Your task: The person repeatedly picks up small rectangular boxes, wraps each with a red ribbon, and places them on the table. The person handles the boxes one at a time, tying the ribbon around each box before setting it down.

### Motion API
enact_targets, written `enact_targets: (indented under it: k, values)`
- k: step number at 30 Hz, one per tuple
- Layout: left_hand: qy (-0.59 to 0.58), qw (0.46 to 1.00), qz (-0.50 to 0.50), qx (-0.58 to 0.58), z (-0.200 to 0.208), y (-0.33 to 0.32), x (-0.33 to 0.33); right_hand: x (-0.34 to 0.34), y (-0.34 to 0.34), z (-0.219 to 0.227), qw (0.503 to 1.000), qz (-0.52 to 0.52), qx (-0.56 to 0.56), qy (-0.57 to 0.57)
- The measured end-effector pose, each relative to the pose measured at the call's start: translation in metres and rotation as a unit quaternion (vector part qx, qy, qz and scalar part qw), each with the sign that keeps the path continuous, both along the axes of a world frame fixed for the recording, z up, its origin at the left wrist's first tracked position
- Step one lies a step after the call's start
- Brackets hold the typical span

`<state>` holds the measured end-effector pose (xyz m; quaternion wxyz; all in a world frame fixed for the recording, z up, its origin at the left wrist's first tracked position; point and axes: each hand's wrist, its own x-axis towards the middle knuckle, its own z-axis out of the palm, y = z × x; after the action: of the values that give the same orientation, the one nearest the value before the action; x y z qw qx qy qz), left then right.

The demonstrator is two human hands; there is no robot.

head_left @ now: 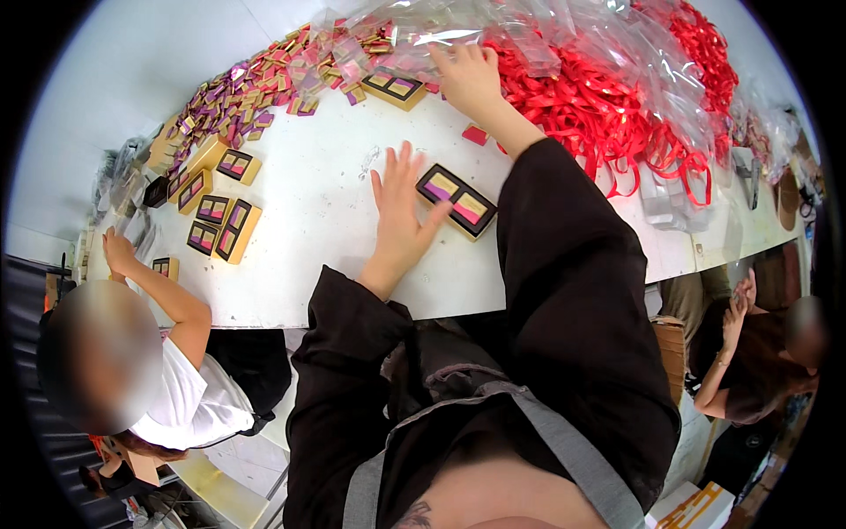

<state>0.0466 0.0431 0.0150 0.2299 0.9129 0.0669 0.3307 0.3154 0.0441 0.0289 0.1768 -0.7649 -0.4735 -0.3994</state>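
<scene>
The left hand (401, 212), fingers spread, extends its thumb over a gold rectangular box with a black two-compartment insert (456, 199) on the white bench (308, 229); the right hand (469, 81) reaches to clear plastic bags (529, 51) beside glossy red ribbons (586, 110).

The person wears a loose, near-black top with wide, softly creased long sleeves (577, 247), their cuffs ending short of bare hands (398, 216). Below the counter's (326, 176) front edge, broad grey straps (573, 450) cross the dark clothing, bunched at the front. Dark tattoo-like lines (412, 515) mark the chest.
</scene>
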Motion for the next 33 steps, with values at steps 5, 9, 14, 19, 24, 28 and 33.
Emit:
enact_targets:
  k: [5,9,14,19,24,28,33]
  values:
    - [-0.186,0.770,-0.109,-0.600,0.003,0.017,-0.001,-0.117,-0.065,0.036,0.925,0.303,0.011,0.228]
    - [-0.160,0.808,-0.166,-0.543,0.027,0.028,-0.028,-0.177,-0.127,0.019,0.913,0.278,-0.094,0.284]
    - [0.001,0.982,-0.005,-0.191,0.041,0.030,-0.057,-0.159,-0.173,-0.009,0.918,0.158,-0.049,0.360]
    - [0.114,0.987,-0.030,-0.107,0.052,0.006,-0.058,-0.173,-0.192,0.036,0.930,0.239,0.061,0.273]
    - [0.177,0.973,-0.108,-0.105,0.042,-0.002,-0.061,-0.150,-0.233,0.055,0.866,0.321,-0.084,0.374]
    - [0.214,0.952,-0.206,-0.069,0.040,-0.017,-0.051,-0.129,-0.246,0.061,0.786,0.376,-0.135,0.472]
    - [0.240,0.938,-0.193,-0.157,0.059,-0.031,-0.043,-0.119,-0.254,0.051,0.711,0.422,-0.063,0.559]
